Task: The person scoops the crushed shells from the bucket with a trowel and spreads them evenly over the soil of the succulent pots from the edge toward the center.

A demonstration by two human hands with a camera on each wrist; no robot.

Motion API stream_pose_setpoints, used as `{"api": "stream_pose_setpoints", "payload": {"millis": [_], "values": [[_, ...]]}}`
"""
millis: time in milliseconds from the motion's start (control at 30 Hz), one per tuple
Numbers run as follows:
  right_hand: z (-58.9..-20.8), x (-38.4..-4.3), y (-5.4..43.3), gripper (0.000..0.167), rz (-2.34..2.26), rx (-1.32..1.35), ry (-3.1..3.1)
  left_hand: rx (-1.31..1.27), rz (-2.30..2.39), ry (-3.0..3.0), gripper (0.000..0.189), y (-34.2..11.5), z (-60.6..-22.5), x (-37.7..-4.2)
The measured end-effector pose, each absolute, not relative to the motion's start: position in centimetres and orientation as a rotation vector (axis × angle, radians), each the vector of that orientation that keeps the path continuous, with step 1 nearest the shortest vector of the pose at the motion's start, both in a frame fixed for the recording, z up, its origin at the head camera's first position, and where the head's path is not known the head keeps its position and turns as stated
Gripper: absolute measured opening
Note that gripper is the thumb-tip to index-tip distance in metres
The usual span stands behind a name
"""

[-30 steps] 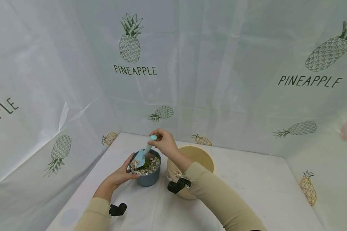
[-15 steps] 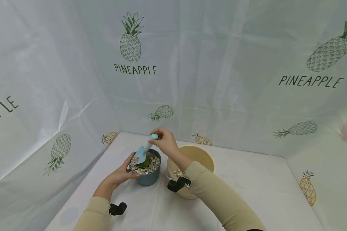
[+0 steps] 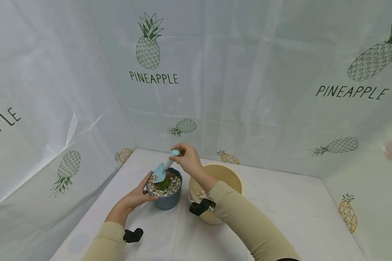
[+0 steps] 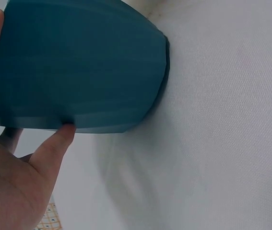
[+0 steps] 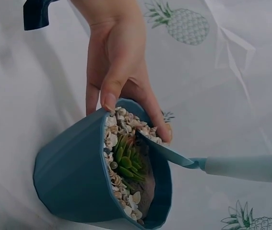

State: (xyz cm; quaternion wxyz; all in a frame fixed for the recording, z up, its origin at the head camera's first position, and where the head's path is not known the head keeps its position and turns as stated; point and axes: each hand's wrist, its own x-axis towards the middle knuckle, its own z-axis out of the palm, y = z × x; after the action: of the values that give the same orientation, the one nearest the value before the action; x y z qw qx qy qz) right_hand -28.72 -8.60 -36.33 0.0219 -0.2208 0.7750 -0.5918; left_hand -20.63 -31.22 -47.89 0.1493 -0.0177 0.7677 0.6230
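A blue-grey plant pot (image 3: pixel 167 203) stands on the white-covered table. My left hand (image 3: pixel 135 200) grips its left side, thumb at the near rim and fingers round the far side. In the right wrist view, a green succulent (image 5: pixel 127 160) sits in the pot with small shells and pebbles (image 5: pixel 118 127) around it. My right hand (image 3: pixel 189 159) pinches the end of a light-blue trowel (image 3: pixel 160 173) by its pale handle. The trowel slants down to the left, its blade over the pot and its tip at the shells beside the left hand's fingers.
A cream bucket (image 3: pixel 227 175) stands right of the pot, partly hidden under my right forearm. Some shells (image 3: pixel 201 195) show at its near left, in a cream container part. White sheets (image 3: pixel 248 90) printed with pineapples enclose the table at the back and sides.
My right hand has moved slightly up and to the right with the trowel. Its blade has lifted a little, showing more of the succulent. The left hand and the pot stay put.
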Motion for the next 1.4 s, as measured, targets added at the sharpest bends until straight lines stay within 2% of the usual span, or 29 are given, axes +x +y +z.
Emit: {"api": "stream_pose_setpoints", "payload": {"millis": [933,1400], "values": [[-36.5,-29.7,-7.8,0.023,-1.885,-0.695,2.437,-0.046,1.809,2.189,0.113,-31.2,-47.8,-20.7],[-36.5,-29.7,-6.3,0.024,-1.891,-0.617,2.436,-0.068,1.793,2.192,0.113,-31.1,-47.9,-20.8]]}}
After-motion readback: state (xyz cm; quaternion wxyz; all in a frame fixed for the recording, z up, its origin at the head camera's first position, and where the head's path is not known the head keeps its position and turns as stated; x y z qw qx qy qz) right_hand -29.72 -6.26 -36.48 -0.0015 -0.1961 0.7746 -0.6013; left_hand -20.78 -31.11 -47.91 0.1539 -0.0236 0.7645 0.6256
